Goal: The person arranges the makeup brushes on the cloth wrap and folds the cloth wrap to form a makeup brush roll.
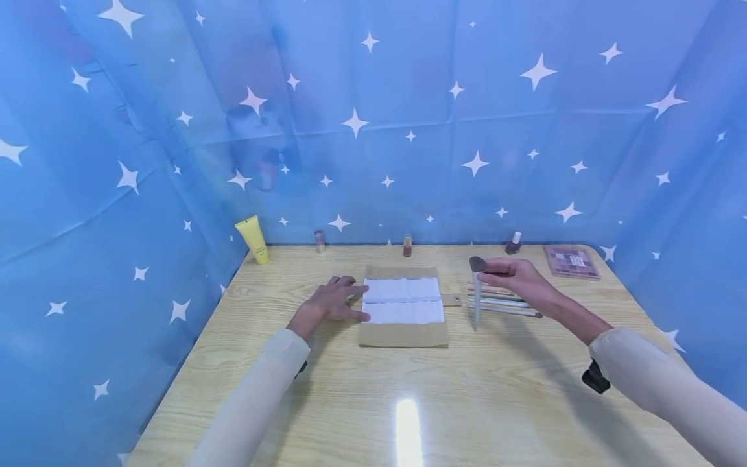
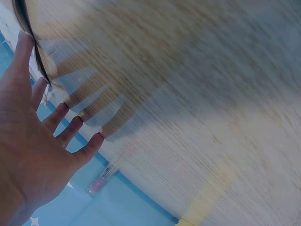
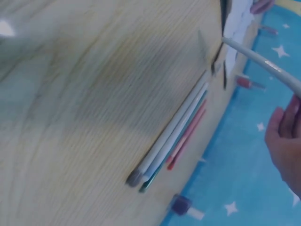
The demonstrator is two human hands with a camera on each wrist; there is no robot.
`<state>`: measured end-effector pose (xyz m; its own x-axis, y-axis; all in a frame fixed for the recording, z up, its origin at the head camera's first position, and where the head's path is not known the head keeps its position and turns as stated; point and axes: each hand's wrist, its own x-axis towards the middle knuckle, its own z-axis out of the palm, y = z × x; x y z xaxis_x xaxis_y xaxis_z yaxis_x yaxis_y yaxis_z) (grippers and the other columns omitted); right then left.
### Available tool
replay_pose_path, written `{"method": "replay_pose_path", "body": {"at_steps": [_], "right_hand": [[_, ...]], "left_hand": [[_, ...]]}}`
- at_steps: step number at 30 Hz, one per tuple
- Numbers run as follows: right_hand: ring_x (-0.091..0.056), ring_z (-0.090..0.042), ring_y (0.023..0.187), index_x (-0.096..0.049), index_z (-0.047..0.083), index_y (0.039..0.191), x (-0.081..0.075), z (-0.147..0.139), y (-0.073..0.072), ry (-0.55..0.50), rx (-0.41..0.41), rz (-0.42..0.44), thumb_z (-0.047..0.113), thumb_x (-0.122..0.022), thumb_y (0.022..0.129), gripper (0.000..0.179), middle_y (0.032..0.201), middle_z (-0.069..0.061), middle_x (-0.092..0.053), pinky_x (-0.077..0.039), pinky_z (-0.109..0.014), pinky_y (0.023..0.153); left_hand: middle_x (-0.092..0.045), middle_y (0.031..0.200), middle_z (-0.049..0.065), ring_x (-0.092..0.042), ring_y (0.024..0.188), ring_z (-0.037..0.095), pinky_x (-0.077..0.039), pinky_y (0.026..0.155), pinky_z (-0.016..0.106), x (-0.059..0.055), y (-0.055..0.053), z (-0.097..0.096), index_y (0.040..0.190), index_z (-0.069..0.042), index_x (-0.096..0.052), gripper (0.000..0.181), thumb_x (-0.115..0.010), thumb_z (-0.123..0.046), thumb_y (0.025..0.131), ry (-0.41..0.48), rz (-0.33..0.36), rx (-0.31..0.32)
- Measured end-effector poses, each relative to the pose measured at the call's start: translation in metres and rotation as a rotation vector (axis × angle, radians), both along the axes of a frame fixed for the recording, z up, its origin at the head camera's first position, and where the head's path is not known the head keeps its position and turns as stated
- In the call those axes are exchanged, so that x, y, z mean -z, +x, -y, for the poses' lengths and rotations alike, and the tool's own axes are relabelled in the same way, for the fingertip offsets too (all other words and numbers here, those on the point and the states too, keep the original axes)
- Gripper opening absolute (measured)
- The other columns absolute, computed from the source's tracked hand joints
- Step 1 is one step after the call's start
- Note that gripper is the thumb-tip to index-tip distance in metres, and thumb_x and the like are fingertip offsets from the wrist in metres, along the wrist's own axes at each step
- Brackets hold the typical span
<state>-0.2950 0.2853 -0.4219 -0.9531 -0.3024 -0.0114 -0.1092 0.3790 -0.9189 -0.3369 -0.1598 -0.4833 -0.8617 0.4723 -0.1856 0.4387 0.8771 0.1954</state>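
An unrolled tan brush roll (image 1: 403, 336) with a white inside lies on the table, its strap and button pointing right. My left hand (image 1: 334, 301) has its fingers spread, with thumb and index finger touching the roll's left edge. To the right of the roll, my right hand (image 1: 521, 280) pinches a makeup brush (image 1: 477, 298) near its dark bristles. This brush stands upright in the air, bristles up; its pale handle (image 3: 268, 65) crosses the right wrist view. Several slimmer brushes (image 3: 171, 129) lie side by side on the table below that hand.
Along the table's back edge stand a yellow squeeze tube (image 1: 253, 240), a small pinkish tube (image 1: 320, 242), a reddish bottle with a gold cap (image 1: 407, 246) and a dark nail polish bottle (image 1: 513, 243). A makeup palette (image 1: 570, 263) lies at the back right. A blue star curtain (image 1: 408, 181) surrounds the table.
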Motion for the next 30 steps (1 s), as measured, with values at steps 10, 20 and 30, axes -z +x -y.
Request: {"method": "replay_pose_path", "body": {"at_steps": [10, 20, 30], "right_hand": [[-0.071, -0.009, 0.110, -0.038, -0.008, 0.155, 0.001, 0.032, -0.016, -0.128, -0.020, 0.059, 0.027, -0.068, 0.103, 0.069, 0.147, -0.033, -0.052, -0.056, -0.033, 0.099], [-0.068, -0.023, 0.119, -0.041, -0.007, 0.154, 0.009, 0.066, -0.034, -0.205, -0.005, 0.036, 0.019, -0.066, 0.104, 0.062, 0.145, -0.032, -0.052, -0.056, -0.035, 0.098], [-0.065, -0.028, 0.123, -0.040, -0.009, 0.154, 0.012, 0.104, -0.049, -0.290, -0.002, 0.073, 0.009, -0.062, 0.105, 0.056, 0.147, -0.033, -0.050, -0.048, -0.050, 0.109]], "left_hand": [[-0.030, 0.168, 0.009, -0.026, 0.154, 0.037, -0.031, 0.118, 0.065, -0.001, -0.001, -0.001, 0.161, -0.033, -0.040, 0.085, -0.065, -0.072, 0.089, -0.012, 0.004, -0.008], [-0.030, 0.168, 0.009, -0.025, 0.154, 0.037, -0.030, 0.117, 0.067, -0.001, 0.000, -0.002, 0.161, -0.033, -0.040, 0.086, -0.066, -0.072, 0.089, -0.006, 0.009, -0.017], [-0.030, 0.168, 0.009, -0.024, 0.155, 0.037, -0.031, 0.117, 0.066, -0.003, 0.001, -0.002, 0.161, -0.033, -0.041, 0.086, -0.065, -0.073, 0.088, -0.018, 0.000, -0.006]]}}
